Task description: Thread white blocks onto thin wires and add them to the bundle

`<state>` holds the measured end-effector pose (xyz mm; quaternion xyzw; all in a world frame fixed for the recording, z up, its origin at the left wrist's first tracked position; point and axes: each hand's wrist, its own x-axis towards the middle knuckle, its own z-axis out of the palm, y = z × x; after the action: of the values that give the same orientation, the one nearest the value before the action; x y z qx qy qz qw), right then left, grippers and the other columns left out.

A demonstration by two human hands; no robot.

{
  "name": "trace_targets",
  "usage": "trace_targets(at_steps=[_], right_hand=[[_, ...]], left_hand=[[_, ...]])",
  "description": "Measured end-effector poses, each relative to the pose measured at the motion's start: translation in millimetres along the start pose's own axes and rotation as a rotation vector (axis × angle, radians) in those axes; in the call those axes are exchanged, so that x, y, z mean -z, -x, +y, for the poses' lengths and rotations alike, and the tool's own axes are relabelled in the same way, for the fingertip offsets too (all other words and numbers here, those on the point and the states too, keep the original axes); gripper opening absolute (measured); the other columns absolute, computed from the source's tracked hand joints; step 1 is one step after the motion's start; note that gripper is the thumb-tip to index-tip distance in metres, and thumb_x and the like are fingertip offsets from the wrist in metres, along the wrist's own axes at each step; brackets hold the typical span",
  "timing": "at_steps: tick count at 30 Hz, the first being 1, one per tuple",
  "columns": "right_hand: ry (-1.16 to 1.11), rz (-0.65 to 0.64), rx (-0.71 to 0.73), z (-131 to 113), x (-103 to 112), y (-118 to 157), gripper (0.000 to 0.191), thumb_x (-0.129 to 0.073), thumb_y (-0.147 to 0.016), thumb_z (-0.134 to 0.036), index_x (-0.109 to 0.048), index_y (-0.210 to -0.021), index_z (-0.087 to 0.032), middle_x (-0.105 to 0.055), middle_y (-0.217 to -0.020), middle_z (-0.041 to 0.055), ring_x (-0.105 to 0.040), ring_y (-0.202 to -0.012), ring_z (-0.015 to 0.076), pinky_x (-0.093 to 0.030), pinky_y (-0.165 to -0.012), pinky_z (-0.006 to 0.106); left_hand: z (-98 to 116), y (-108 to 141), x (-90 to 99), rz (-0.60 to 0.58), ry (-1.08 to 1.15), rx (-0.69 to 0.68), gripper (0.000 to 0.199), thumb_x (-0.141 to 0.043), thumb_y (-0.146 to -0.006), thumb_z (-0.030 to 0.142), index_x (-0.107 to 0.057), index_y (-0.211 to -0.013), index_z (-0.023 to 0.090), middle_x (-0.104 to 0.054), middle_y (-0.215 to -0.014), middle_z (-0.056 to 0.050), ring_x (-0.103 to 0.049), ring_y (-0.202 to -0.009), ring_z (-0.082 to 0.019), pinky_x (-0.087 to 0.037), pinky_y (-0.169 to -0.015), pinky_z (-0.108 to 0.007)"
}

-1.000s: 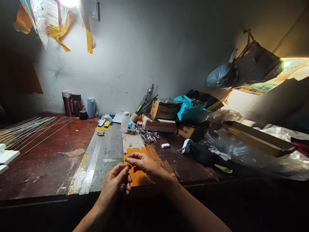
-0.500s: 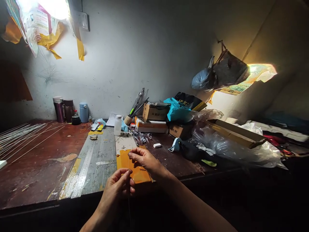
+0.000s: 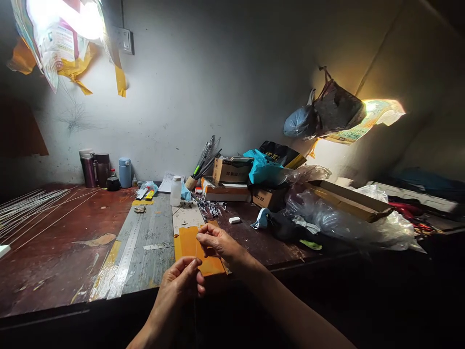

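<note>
A thin pale strand (image 3: 196, 248) runs upright between my two hands and hangs down below the lower one. My left hand (image 3: 184, 280) pinches it near the table's front edge, thumb against the forefinger. Just above and to the right, my right hand (image 3: 220, 244) holds the strand's upper part between thumb and forefinger. Behind both hands lies an orange-yellow sheet (image 3: 187, 242) on the table. What the fingertips grip is very fine, and its top end is hard to make out.
On the grey board (image 3: 156, 232) lie a long steel ruler (image 3: 127, 257) and a short one (image 3: 159, 246). A white bottle (image 3: 176, 190) stands behind. Long thin rods (image 3: 29, 208) lie left; boxes (image 3: 232, 170) and clear plastic bags (image 3: 334, 223) are at right.
The view has shifted slightly. Both hands sit a little further right and lower in the picture, still pinching the strand, with their grip much the same.
</note>
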<state>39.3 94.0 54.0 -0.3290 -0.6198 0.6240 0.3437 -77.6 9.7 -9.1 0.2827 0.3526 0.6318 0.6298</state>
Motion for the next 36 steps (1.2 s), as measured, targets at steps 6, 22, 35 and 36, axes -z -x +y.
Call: trace_targets(at_steps=[6, 22, 35, 36], right_hand=[[-0.114, -0.049, -0.016, 9, -2, 4, 0.033, -0.076, -0.067, -0.039, -0.052, -0.077, -0.019, -0.049, -0.059, -0.0069, -0.047, -0.056, 0.0089, -0.044, -0.055, 0.022], [-0.154, 0.051, -0.042, 11, -8, 10, 0.039, -0.079, -0.064, -0.045, -0.057, -0.075, -0.016, -0.053, -0.065, -0.0035, -0.051, -0.059, 0.0098, -0.052, -0.054, 0.025], [-0.263, 0.021, -0.031, 20, -14, 16, 0.037, -0.080, -0.064, -0.041, -0.053, -0.070, -0.017, -0.051, -0.062, -0.0061, -0.050, -0.057, 0.0079, -0.048, -0.065, 0.025], [-0.260, 0.018, -0.036, 21, -15, 17, 0.037, -0.080, -0.064, -0.041, -0.053, -0.069, -0.017, -0.051, -0.061, -0.0060, -0.050, -0.057, 0.0078, -0.048, -0.064, 0.025]], left_hand=[[-8, -1, 5.9, -0.052, 0.027, -0.016, 0.036, -0.079, -0.066, 0.043, -0.066, -0.084, 0.014, -0.063, -0.054, 0.002, -0.055, -0.041, -0.008, -0.040, -0.045, -0.018], [1, 8, 4.4, -0.063, -0.103, -0.032, 0.033, -0.073, -0.071, 0.046, -0.064, -0.077, 0.015, -0.058, -0.054, 0.003, -0.051, -0.042, -0.007, -0.037, -0.046, -0.018], [2, 5, 6.3, -0.079, -0.107, -0.044, 0.031, -0.069, -0.076, 0.045, -0.064, -0.082, 0.015, -0.058, -0.057, 0.003, -0.051, -0.045, -0.007, -0.039, -0.048, -0.018], [3, 3, 6.2, -0.089, -0.110, -0.045, 0.031, -0.068, -0.076, 0.045, -0.064, -0.082, 0.015, -0.058, -0.057, 0.003, -0.051, -0.044, -0.007, -0.039, -0.048, -0.017]])
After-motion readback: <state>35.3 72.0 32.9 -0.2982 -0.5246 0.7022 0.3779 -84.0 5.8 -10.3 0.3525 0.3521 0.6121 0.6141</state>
